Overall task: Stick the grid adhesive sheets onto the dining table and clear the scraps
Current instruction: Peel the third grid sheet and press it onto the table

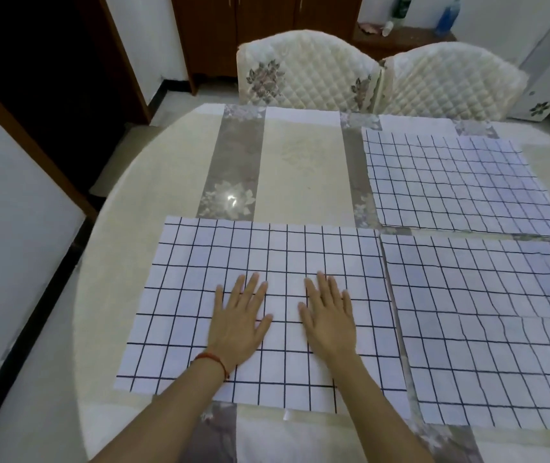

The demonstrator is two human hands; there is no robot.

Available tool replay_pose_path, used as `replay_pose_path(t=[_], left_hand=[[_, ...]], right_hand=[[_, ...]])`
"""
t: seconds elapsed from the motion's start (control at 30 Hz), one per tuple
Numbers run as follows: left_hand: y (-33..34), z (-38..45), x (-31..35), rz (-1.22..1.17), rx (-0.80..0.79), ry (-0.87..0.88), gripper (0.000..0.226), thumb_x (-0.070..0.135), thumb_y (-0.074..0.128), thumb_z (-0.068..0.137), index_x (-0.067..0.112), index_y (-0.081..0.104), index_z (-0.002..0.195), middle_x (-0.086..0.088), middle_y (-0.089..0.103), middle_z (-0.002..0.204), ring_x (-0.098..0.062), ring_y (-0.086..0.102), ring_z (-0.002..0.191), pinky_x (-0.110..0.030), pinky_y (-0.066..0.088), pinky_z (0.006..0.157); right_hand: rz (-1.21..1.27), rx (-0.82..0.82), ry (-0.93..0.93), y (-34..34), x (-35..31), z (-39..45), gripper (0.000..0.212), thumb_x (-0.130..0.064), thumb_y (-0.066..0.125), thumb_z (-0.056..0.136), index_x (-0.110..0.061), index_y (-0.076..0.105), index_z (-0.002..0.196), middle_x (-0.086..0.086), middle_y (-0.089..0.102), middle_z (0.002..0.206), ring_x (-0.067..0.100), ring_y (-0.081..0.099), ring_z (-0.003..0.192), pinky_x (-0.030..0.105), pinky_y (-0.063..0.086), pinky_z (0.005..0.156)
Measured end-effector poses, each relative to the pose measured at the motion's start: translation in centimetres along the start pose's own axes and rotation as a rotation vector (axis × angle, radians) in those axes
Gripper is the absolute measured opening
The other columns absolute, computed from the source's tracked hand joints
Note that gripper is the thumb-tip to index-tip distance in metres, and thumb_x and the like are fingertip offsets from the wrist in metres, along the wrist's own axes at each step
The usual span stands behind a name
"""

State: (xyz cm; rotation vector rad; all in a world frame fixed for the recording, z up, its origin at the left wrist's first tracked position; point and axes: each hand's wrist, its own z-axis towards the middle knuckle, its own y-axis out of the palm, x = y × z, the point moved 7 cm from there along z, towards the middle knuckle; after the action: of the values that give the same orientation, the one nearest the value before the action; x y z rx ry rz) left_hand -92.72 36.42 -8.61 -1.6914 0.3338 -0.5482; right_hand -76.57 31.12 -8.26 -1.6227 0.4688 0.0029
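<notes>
Both palms flat, fingers spread: my left hand [238, 324] and right hand [328, 320] press side by side on the grid sheet [200, 262], lower centre of the frame, on the desk [126, 208].

Two quilted chairs [380, 75], wooden cabinet [263, 31] behind (dark doorway left).

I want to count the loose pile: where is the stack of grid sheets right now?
In the head view, the stack of grid sheets lies at the table's far right, before the right chair.
</notes>
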Motion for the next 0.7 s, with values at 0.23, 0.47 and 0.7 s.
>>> replay_pose_path(t=[0.23, 0.47, 0.7], left_hand=[[-0.3, -0.1, 0.1, 0.033, -0.005, -0.018, 0.065, 0.058, 0.007, 0.089, 0.026, 0.005, 0.145, 0.003, 0.003, 0.154, -0.027, 0.002, 0.143, -0.055, 0.0, 0.113], [-0.6, -0.2, 0.3, 0.053, 0.018, -0.009, 0.063, 0.055, 0.016, 0.09, 0.025, 0.016, 0.145, 0.001, 0.016, 0.154, -0.029, 0.014, 0.143, -0.056, 0.003, 0.115], [-1.1, -0.2, 0.3, 0.065, 0.039, -0.003, 0.065, 0.055, 0.003, 0.092, 0.022, 0.021, 0.144, -0.001, 0.023, 0.153, -0.031, 0.021, 0.14, -0.051, 0.005, 0.109]], right_hand=[[0.074, 0.087, 0.17, -2.0, 0.4, 1.4, 0.056, -0.042, 0.02, 0.099, -0.024, 0.003, 0.148, -0.003, -0.004, 0.159, 0.012, -0.014, 0.144, 0.036, -0.015, 0.115], [-0.023, -0.077, -0.272, 0.3, -5.6, 6.5, 0.052, -0.041, 0.021, 0.099, -0.029, 0.009, 0.148, -0.007, -0.002, 0.158, 0.015, -0.007, 0.146, 0.035, -0.012, 0.116], [0.01, -0.005, 0.142, -3.2, 4.8, 9.7, 0.054, -0.041, 0.019, 0.099, -0.025, 0.007, 0.149, -0.001, -0.002, 0.16, 0.016, -0.007, 0.146, 0.041, -0.006, 0.119]])
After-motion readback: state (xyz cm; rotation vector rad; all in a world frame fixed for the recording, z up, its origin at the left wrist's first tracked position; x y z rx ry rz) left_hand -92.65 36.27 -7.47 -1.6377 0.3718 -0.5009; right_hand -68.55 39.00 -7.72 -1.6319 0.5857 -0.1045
